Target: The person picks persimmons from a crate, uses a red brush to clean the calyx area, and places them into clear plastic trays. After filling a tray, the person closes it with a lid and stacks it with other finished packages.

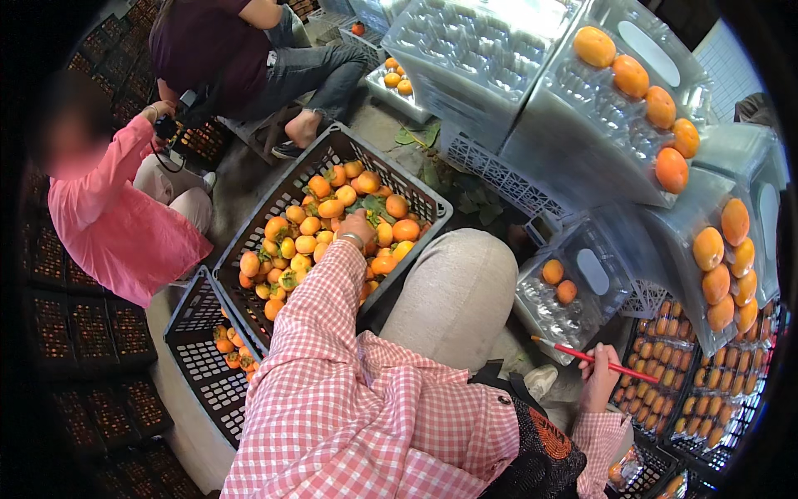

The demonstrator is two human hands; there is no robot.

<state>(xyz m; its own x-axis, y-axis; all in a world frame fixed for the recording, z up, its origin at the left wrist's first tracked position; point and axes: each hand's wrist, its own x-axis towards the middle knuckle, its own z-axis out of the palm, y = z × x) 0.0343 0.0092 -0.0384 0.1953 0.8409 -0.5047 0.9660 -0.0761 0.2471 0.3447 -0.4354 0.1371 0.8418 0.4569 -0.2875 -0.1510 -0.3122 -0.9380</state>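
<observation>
My left hand (356, 229) reaches into a dark plastic crate (389, 159) heaped with orange persimmons (305, 243). It is down among the fruit, beside green leaves (376, 206); its fingertips are hidden, so I cannot tell whether it grips anything. A slim paintbrush (570, 352) with a red handle is held in my right hand (598, 374), bristles pointing left. Just beyond the brush tip stands a clear plastic tray (542, 305) with two persimmons (553, 272) in it.
Stacked clear moulded trays (461, 56) rise at the upper right, some holding persimmons (661, 107). Another crate (206, 349) with persimmons stands left. Packed fruit crates (654, 362) lie at lower right. A person in pink (118, 206) and a person in dark clothing (212, 56) sit nearby.
</observation>
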